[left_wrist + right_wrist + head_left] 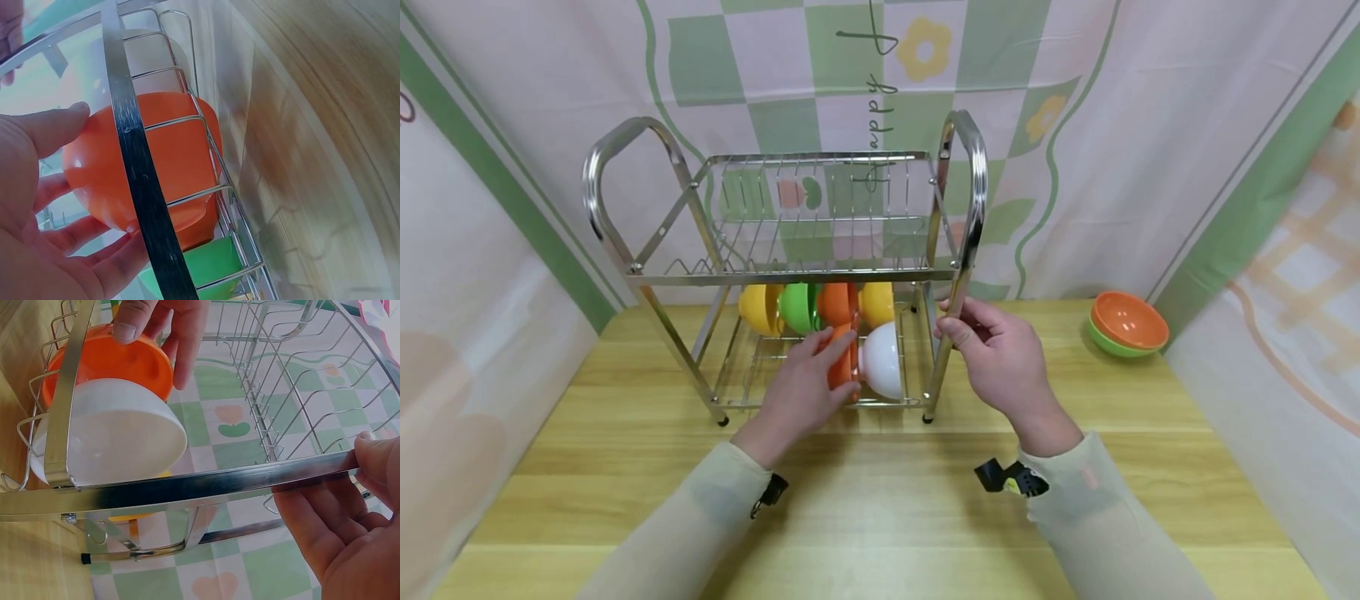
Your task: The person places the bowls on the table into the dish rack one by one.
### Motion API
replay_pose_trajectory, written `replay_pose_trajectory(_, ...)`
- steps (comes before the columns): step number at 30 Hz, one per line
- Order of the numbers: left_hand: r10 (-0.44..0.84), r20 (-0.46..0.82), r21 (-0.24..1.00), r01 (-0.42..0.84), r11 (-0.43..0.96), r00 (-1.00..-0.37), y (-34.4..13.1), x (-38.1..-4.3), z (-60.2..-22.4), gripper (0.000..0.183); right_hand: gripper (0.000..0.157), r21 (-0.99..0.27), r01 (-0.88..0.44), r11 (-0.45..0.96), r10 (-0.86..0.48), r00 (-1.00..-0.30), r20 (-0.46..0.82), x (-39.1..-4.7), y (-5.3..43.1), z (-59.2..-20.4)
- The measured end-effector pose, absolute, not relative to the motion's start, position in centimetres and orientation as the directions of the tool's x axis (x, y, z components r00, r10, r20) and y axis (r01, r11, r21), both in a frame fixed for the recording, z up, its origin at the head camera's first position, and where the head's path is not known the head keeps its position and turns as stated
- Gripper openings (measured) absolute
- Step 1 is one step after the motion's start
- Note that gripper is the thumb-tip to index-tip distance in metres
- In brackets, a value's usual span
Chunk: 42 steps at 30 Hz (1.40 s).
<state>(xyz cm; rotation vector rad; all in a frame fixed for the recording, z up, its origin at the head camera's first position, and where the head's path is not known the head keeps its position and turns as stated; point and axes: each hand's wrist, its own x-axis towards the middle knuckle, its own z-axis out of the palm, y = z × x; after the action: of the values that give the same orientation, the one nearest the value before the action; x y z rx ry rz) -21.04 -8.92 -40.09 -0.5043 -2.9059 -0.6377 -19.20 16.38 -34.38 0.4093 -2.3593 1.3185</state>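
Observation:
A two-tier metal dish rack (797,277) stands on the wooden table. On its lower tier an orange bowl (144,162) sits on edge, and my left hand (805,383) holds it, thumb on one side and fingers on the other. Beside that bowl a white bowl (882,361) also stands on edge. My right hand (1000,354) pinches the rack's right front upright (250,480) between thumb and fingers. Behind, in the back row, are a yellow bowl (760,308), a green bowl (798,307), another orange bowl (837,302) and a second yellow bowl (877,303).
To the right on the table, an orange bowl (1129,319) is nested in a green bowl (1120,346). The rack's upper tier (820,218) holds thin wire dividers. A patterned cloth (1075,167) hangs behind the table and at both sides.

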Motion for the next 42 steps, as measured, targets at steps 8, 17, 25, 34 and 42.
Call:
replay_pose_trajectory(8,0.293,0.18,0.376,0.341,0.862,-0.939,-8.6,-20.7,-39.6,0.076,0.027,-0.745,-0.418,0.52,-0.063,-0.888,0.455,-19.2,16.5,-34.3)
replay_pose_trajectory(17,0.329,0.376,0.474,0.485,0.735,-0.866,-5.9,-19.2,-38.2,0.069,0.029,-0.706,-0.403,0.582,-0.054,-0.886,0.461,-19.0,16.6,-34.1)
replay_pose_trajectory(25,0.314,0.298,0.717,0.428,0.55,-0.901,-2.7,-17.8,-37.6,0.064,0.03,-0.694,-0.385,0.609,-0.044,-0.89,0.455,-18.9,16.5,-34.0)
replay_pose_trajectory(34,0.3,0.145,0.859,0.271,0.435,-0.943,-0.9,-17.5,-37.5,0.06,0.026,-0.677,-0.379,0.631,-0.049,-0.891,0.452,-18.7,16.5,-34.0)
replay_pose_trajectory(42,0.287,0.069,0.913,0.177,0.367,-0.955,0.0,-17.8,-37.7,0.053,0.024,-0.676,-0.375,0.635,-0.05,-0.892,0.448,-18.8,16.6,-34.0)
